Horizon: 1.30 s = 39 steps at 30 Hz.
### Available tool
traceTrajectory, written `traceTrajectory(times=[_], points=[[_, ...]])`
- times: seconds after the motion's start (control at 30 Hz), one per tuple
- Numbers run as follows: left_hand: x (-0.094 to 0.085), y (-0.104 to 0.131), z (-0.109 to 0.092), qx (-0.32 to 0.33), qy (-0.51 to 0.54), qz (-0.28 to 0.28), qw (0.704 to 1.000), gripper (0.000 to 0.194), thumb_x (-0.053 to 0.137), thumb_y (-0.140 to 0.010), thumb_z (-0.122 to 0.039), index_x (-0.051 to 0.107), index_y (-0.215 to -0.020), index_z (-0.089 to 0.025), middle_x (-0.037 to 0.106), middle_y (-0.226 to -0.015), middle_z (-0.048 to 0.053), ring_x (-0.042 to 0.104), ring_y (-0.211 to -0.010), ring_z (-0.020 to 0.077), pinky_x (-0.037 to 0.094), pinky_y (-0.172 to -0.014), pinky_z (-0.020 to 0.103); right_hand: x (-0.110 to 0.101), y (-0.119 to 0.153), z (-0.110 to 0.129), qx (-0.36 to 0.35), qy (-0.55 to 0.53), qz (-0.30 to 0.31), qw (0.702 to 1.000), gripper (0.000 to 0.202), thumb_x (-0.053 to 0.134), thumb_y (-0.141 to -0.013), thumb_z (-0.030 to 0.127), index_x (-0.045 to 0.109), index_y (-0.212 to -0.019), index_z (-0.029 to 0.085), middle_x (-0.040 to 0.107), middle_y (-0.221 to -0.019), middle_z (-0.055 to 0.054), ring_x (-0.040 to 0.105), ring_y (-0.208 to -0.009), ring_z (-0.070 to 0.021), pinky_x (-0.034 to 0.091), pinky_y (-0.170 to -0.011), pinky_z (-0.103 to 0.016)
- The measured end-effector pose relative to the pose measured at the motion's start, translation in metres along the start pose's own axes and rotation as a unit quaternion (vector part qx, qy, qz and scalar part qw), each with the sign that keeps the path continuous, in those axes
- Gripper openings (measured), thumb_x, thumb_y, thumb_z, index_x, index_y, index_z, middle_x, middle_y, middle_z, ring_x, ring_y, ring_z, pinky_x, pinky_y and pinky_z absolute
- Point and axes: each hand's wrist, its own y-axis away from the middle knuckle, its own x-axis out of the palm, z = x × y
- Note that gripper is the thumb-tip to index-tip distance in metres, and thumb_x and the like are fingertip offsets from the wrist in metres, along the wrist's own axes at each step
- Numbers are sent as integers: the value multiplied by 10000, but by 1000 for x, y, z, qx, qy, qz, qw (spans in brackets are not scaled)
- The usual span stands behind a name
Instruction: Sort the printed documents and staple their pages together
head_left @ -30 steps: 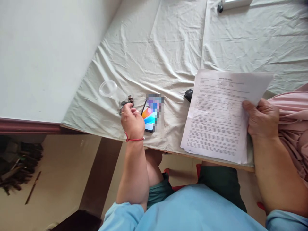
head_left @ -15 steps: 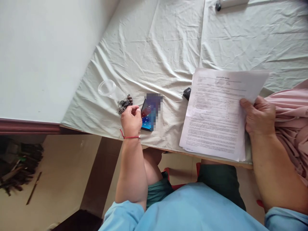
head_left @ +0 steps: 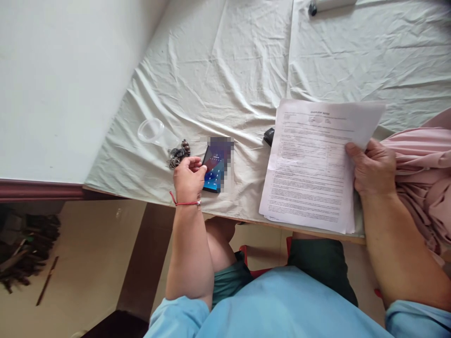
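A stack of printed paper sheets is gripped at its right edge by my right hand, thumb on top and fingers hidden beneath. A smartphone lies on the cloth, its screen lit with a keypad and partly pixelated. Beside its left edge is my left hand, holding nothing, with loosely bent fingers and the thumb apart from them; the thumb tip meets the phone's edge in view, but contact is unclear. Dark beads with keys lie just beyond this hand. Part of a small black object shows from behind the sheets.
A wrinkled pale cloth covers the table. A clear plastic cup lies beyond the beads. Pink fabric is bunched at the right. A white object with a black knob stands at the far edge. A white wall borders the left.
My left thumb has spread away from the fingertips, towards the phone's edge. My right hand keeps its hold on the sheets. The whole view has shifted slightly.
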Motion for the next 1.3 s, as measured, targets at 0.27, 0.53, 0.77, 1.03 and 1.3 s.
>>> traceTrajectory(times=[0.27, 0.53, 0.77, 1.03, 1.3], points=[[0, 0, -1, 3, -30, -10, 999, 243, 689, -720, -179, 664, -961, -178, 697, -857, 22, 658, -756, 160, 585, -832, 315, 0, 0, -1, 1, 10, 0, 1000, 288, 906, -660, 362, 793, -877, 210, 808, -855, 9, 719, -754, -182, 631, -817, -353], [0, 1, -1, 10, -51, -13, 999, 266, 690, -722, -179, 643, -984, -181, 686, -872, 18, 644, -738, 153, 577, -835, 314, 0, -1, -1, -3, -3, -3, 1000, 264, 901, -662, 309, 821, -890, 204, 815, -856, 5, 706, -730, -154, 621, -794, -313], [-1, 2, -3, 7, -58, -9, 998, 280, 709, -722, -177, 636, -992, -183, 674, -869, 11, 625, -718, 146, 572, -832, 317, 0, -1, -1, -5, -6, 5, 1000, 272, 903, -676, 303, 820, -909, 191, 820, -878, -13, 725, -736, -175, 629, -813, -352], [-2, 3, -3, 7, -51, -12, 999, 301, 731, -717, -173, 628, -999, -181, 665, -863, 0, 612, -708, 141, 560, -815, 312, 0, -2, -2, -7, 0, -1, 1000, 266, 905, -660, 307, 838, -902, 219, 818, -854, 12, 707, -697, -156, 629, -757, -326], [-1, 3, -4, 9, -49, -14, 999, 291, 737, -709, -153, 620, -972, -187, 658, -850, -6, 607, -701, 137, 556, -808, 317, -1, -2, -3, -8, -5, -2, 1000, 242, 907, -655, 293, 853, -887, 248, 832, -888, 28, 705, -688, -138, 625, -726, -290]])
